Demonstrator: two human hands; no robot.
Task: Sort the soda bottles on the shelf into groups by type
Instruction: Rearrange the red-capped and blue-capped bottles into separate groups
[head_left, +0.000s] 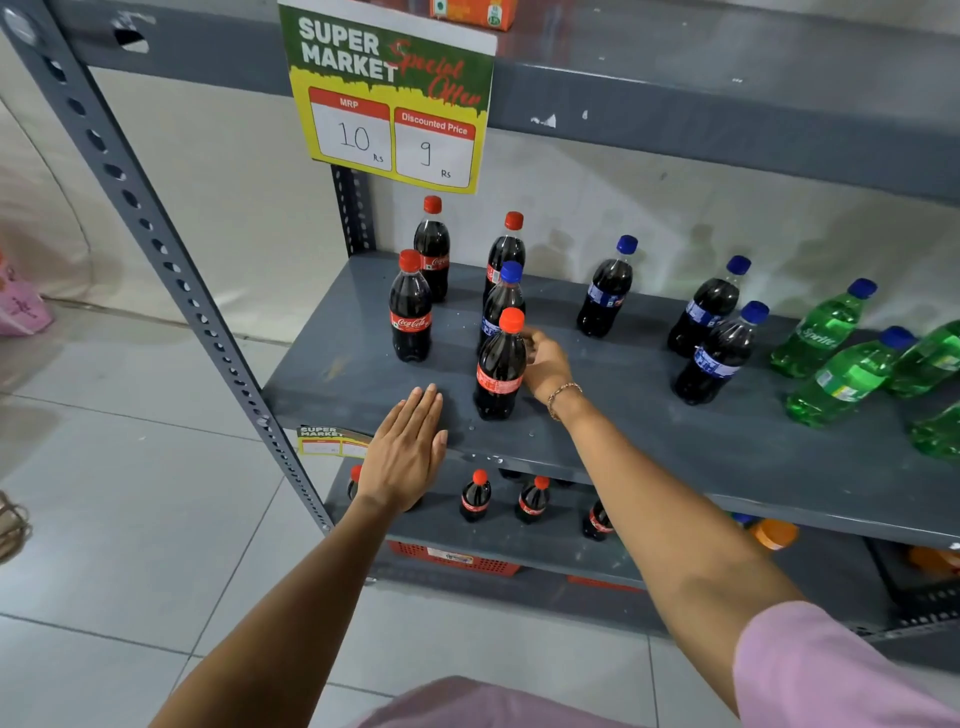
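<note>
A paper sign (392, 93) hanging from the upper shelf reads "SUPER MARKET Special Offer", with "MRP 10 Rs" and "Discounted Price 9 Rs". On the grey metal shelf (649, 431) stand plastic bottles of dark cola. At the left, red-capped ones carry red Coca-Cola labels: a front-left bottle (410, 306), two at the back, and a front bottle (500, 364). Just behind that front bottle stands a blue-capped bottle (503, 301) with a blue label. Three more blue-capped bottles (714, 332) stand in the middle, and green Sprite bottles (826, 332) stand at the right.

The right hand (545, 366) reaches behind the front bottle; its fingers are hidden, so I cannot tell their grip. The left hand (405, 452) lies flat and empty on the shelf edge, fingers straight together. More red-capped bottles (475, 496) stand on the shelf below.
</note>
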